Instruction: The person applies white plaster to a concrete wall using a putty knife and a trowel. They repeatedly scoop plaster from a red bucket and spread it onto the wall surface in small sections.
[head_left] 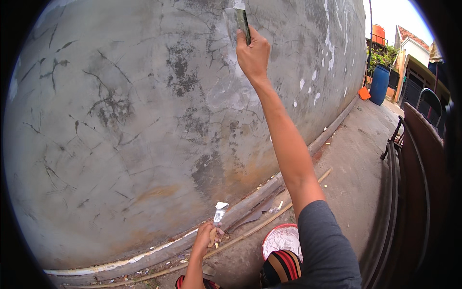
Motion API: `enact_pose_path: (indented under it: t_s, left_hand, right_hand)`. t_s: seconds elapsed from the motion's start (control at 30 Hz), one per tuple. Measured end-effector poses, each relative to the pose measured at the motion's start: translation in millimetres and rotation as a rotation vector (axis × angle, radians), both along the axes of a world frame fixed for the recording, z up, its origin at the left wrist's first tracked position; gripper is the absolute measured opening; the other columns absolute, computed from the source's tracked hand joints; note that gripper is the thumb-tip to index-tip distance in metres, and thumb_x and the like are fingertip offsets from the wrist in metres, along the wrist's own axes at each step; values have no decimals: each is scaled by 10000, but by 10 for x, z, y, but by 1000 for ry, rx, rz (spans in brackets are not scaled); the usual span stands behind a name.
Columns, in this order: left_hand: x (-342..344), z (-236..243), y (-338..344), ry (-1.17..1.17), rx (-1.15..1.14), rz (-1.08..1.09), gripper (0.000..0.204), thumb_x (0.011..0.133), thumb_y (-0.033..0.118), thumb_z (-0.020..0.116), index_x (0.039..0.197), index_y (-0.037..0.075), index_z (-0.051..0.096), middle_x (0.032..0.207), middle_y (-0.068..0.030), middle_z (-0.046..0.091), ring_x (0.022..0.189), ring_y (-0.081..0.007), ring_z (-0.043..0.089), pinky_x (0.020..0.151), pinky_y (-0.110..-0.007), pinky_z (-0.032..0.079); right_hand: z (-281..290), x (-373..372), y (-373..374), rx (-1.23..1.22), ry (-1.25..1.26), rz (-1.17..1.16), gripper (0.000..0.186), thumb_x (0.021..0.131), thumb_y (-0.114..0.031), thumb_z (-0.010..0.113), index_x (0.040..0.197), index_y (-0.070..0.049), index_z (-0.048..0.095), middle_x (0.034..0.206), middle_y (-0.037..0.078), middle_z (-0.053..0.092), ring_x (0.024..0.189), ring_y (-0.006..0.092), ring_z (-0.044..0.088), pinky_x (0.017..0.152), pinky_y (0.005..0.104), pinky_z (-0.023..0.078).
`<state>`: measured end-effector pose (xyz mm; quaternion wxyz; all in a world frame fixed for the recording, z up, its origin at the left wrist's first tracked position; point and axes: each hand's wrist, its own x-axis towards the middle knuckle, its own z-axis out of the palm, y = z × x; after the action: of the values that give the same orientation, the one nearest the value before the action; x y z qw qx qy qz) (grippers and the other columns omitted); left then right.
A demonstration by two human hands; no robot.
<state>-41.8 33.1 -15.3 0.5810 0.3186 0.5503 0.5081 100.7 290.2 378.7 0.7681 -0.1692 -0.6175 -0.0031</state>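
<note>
My right hand (253, 54) is raised high against the cracked grey wall (144, 115). Its fingers wrap round a wide putty knife (242, 25) with a dark handle, whose blade meets the wall near a white smear at the top of the view. Low down, close to the foot of the wall, my left hand (206, 236) grips a smaller putty knife (219, 215) by its wooden handle. White paste coats that blade and lies in a lump at its tip. Below the right arm stands a red-rimmed bucket (265, 241) of white paste, partly covered by striped cloth.
A long bamboo pole (269, 222) lies on the ground along the wall's ledge. To the right stands a dark brown bench-like object (422, 144) with metal framing. Farther off are a blue barrel (379, 85) and an orange piece (364, 93) beside the wall.
</note>
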Motion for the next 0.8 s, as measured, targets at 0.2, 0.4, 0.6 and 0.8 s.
enact_pose_path:
  t_s: [0.2, 0.4, 0.6, 0.8]
  left_hand:
    - [-44, 13, -76, -33, 5, 26, 288, 930, 136, 395, 1067, -36, 581, 787, -139, 661, 568, -129, 540, 520, -242, 439]
    - [-106, -18, -94, -54, 15, 3, 286, 932, 136, 391, 1071, -26, 582, 792, -129, 658, 572, -137, 546, 525, -250, 446]
    - [-56, 92, -156, -12, 14, 20, 293, 941, 160, 395, 1086, -20, 575, 797, -132, 658, 545, -133, 522, 510, -252, 433]
    - [29, 154, -174, -61, 41, 2, 264, 935, 154, 408, 1058, -24, 559, 768, -126, 656, 504, -113, 504, 462, -236, 424]
  right_hand:
    - [-263, -288, 391, 55, -32, -338, 342, 850, -58, 576, 1184, -28, 646, 933, 192, 681, 757, 319, 666, 659, 382, 524]
    - [-615, -1106, -5, 168, -97, -394, 466, 783, -23, 596, 1248, 6, 593, 1209, 284, 595, 979, 387, 659, 809, 413, 546]
    - [-560, -655, -441, -53, -269, 46, 316, 843, -49, 589, 1149, 0, 648, 788, 225, 664, 643, 329, 655, 598, 386, 495]
    - [-157, -24, 344, -39, 46, -278, 327, 844, -29, 554, 1145, -55, 679, 764, 216, 664, 668, 360, 649, 630, 400, 494]
